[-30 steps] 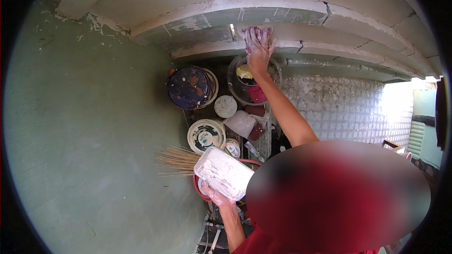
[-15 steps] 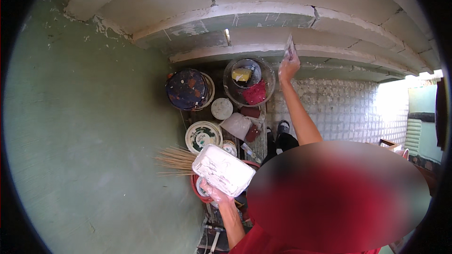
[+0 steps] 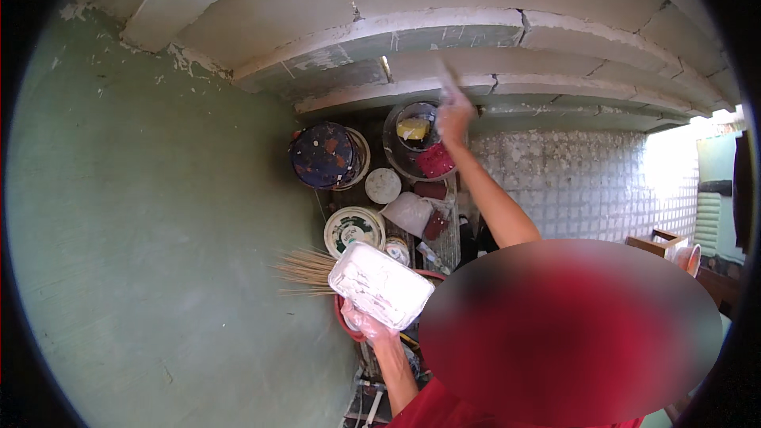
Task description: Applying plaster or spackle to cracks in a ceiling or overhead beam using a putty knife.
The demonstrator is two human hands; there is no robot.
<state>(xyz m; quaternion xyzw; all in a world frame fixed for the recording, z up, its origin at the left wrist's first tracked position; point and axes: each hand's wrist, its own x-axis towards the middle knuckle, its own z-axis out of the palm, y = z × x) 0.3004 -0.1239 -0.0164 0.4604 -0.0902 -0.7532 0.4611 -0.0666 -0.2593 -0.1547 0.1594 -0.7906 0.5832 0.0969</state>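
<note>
Item 1. Left hand (image 3: 366, 322), gloved in thin clear plastic, closed around the underside of a white plaster-smeared board (image 3: 381, 284). The board is held flat and level at waist height, apparently so the wet paste on top stays put and within reach of the other hand.

Item 2. Right hand (image 3: 453, 115), arm stretched up and away from the board, fingers wrapped on a small flat-bladed tool (image 3: 446, 79). The blade tip sits against the pale concrete ledge (image 3: 412, 36); the raised reach seems set by the height of that ledge. The tool is blurred, so its exact kind cannot be told.

Item 3. Floor clutter, all lying beyond the board, toward the ledge:
- round lidded tin (image 3: 353, 227), white and green, just past the board;
- small white lid (image 3: 383, 185), further on;
- dark paint-spattered bucket (image 3: 323, 156), further and to the left;
- clear bucket (image 3: 416, 139) holding yellow and red objects, furthest, under the right hand.

Item 4. Bundle of straw bristles (image 3: 305, 269), just left of the board.

Item 5. Red basin rim (image 3: 342, 315), directly beneath the board.

Item 6. Green wall (image 3: 151, 230), left of the board; tiled surface (image 3: 579, 182), to its right.
</note>
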